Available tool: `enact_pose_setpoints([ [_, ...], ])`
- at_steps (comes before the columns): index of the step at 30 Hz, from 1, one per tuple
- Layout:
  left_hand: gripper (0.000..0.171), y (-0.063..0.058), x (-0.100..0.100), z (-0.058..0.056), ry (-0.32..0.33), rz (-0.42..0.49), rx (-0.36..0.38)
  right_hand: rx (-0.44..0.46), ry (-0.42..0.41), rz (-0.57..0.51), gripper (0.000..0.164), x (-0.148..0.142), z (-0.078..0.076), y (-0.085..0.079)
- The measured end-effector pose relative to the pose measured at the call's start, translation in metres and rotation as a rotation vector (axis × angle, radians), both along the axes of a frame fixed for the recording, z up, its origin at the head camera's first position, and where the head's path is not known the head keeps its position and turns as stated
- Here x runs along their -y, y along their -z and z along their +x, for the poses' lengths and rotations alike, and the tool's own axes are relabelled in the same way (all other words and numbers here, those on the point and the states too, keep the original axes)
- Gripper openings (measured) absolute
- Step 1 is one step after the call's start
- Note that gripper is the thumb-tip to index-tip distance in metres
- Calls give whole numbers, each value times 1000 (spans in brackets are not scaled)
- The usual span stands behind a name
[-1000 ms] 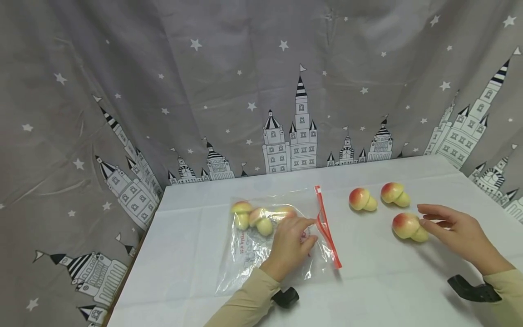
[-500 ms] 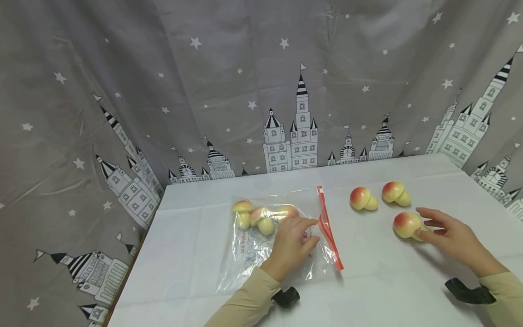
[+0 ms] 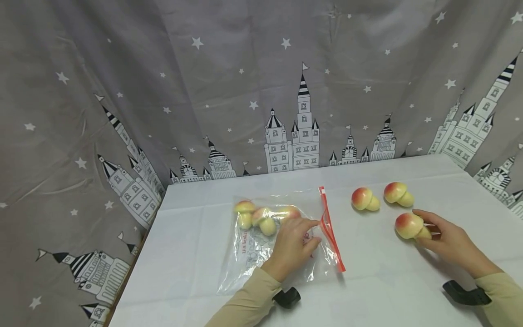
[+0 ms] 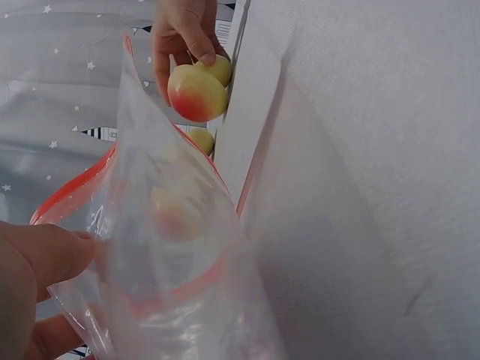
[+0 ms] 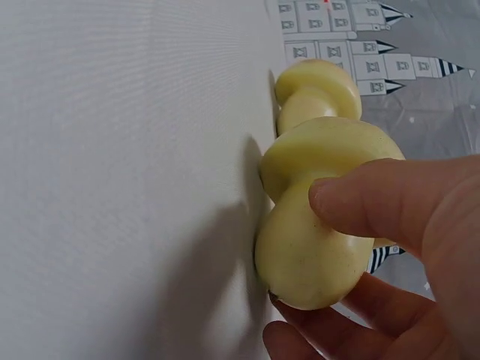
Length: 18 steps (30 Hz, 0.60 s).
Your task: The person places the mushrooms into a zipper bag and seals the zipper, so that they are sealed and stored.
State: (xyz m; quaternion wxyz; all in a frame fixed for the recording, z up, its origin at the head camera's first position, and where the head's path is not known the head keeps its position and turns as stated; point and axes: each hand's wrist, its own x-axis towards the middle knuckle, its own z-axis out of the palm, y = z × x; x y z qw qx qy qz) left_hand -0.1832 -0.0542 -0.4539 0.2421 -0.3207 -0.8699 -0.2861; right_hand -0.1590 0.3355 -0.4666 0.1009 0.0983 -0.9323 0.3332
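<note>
A clear zip bag (image 3: 261, 254) with a red zip edge lies on the white table. Several toy mushrooms (image 3: 267, 226) with red-yellow caps show through its plastic. My left hand (image 3: 291, 247) is over the bag and pinches its upper layer near the zip; in the left wrist view the mouth gapes beside the thumb (image 4: 64, 255). At the right, my right hand (image 3: 449, 240) holds the nearest loose toy mushroom (image 3: 410, 225) by its pale stem. The right wrist view shows the thumb (image 5: 360, 202) along that stem and fingers curling under it.
Two more toy mushrooms lie behind the held one, a left one (image 3: 362, 199) and a right one (image 3: 395, 193). A grey curtain (image 3: 229, 81) printed with castles and stars hangs behind the table (image 3: 180, 254). Black wrist mounts (image 3: 287, 298) sit below both hands.
My right hand has moved slightly left onto the nearest loose mushroom, and its thumb and fingers have closed round the stem. The left hand stays at the bag as before.
</note>
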Motion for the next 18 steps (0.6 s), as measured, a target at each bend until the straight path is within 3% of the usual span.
enact_pose_setpoints([
  [18, 34, 0, 0, -1, 9, 1, 3, 25, 15, 40, 65, 3, -1, -2],
])
